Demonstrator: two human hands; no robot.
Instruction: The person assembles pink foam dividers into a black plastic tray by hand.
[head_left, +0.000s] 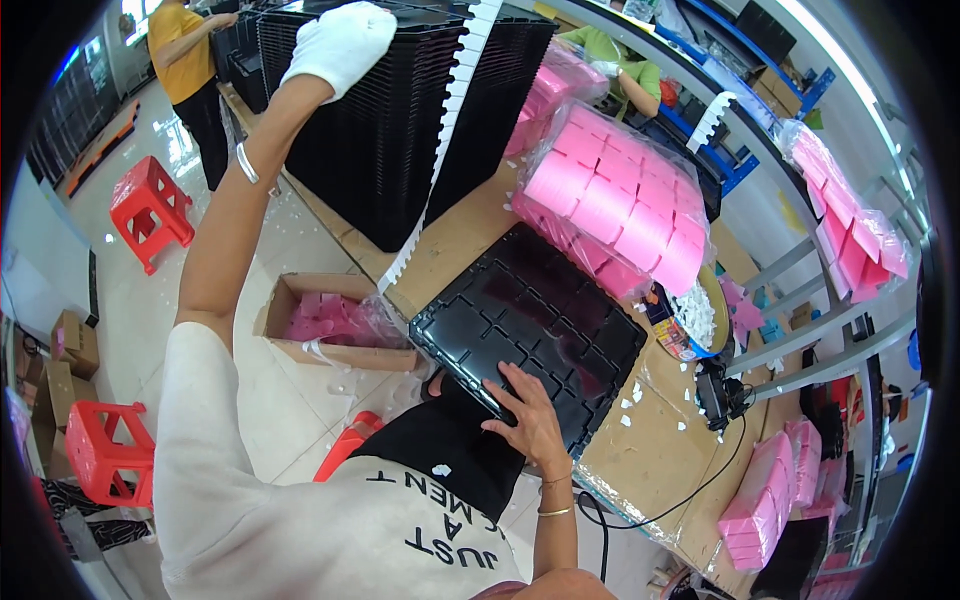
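Note:
My left hand (343, 48), in a white glove, is raised at the top of a tall stack of black plastic trays (380, 140). Its fingers look bent over the top, but their tips are hidden, so I cannot tell if they grip a tray. My bare right hand (527, 418) lies with fingers apart on the near edge of a single black tray (530, 320). That tray has raised, cross-marked sections and lies on the cardboard-covered table (650, 460). A white notched strip (445, 150) runs down in front of the stack.
Plastic-wrapped pink foam blocks (620, 190) stand behind the tray. A round tub (695, 325) holds white scraps beside a black corded device (715, 392). An open carton (335, 325) and red stools (150, 212) stand left. Two other people work at the far side.

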